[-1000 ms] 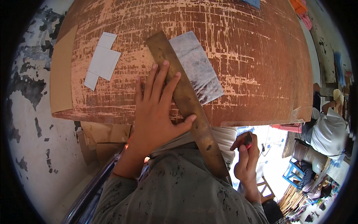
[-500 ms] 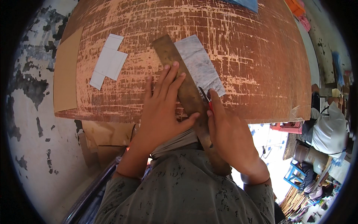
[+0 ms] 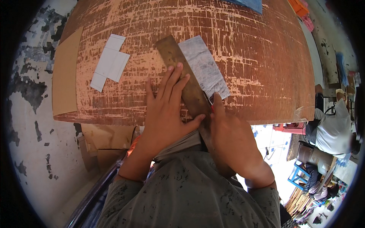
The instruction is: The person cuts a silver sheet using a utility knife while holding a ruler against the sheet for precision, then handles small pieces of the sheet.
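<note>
A long brown straightedge point(image 3: 194, 96) slants across the table, its near end reaching past the table's front edge toward my body. My left hand point(image 3: 164, 108) lies flat on it with fingers spread, pressing it down. Along its right edge lies a grey, streaked sheet piece point(image 3: 205, 62). My right hand point(image 3: 230, 131) is closed around a red-handled cutter knife point(image 3: 212, 109). The knife's dark blade meets the straightedge's right edge by the sheet's near corner. Most of the handle is hidden in my fingers.
A white paper template point(image 3: 110, 64) lies left on the scored brown table point(image 3: 273, 68). Brown cardboard point(image 3: 64, 76) covers the left edge; a blue sheet point(image 3: 249, 4) lies at the far edge. Another person point(image 3: 334, 127) is off to the right, beyond a blue stool point(image 3: 298, 176).
My right hand and the knife have shifted slightly nearer and to the left, bringing the blade closer against the straightedge. My left hand and the sheet piece stay practically in place.
</note>
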### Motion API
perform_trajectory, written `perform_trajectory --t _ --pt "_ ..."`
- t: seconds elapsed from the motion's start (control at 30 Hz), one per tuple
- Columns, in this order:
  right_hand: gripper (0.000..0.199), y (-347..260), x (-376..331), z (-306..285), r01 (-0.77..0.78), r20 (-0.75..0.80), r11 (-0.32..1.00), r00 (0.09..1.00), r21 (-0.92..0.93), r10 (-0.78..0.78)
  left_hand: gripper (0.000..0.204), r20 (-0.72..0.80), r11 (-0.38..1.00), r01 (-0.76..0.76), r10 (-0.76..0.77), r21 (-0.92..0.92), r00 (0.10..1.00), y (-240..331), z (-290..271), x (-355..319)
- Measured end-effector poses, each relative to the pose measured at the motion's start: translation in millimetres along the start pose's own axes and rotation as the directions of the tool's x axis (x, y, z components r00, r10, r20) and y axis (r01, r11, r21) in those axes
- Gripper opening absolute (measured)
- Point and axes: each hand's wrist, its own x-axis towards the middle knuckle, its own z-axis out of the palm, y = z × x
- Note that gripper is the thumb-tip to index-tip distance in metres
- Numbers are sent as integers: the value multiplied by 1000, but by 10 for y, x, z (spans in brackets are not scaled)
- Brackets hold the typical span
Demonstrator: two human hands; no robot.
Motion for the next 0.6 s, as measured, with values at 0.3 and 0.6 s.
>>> perform_trajectory --t 0.3,0.6 --pt "55 35 -355 -78 -29 86 997 996 -69 35 106 0 1000 -16 16 20 1000 5 13 5" --pt "52 47 -28 -9 -16 -122 997 992 78 25 105 -7 999 -33 33 25 999 -15 24 9"
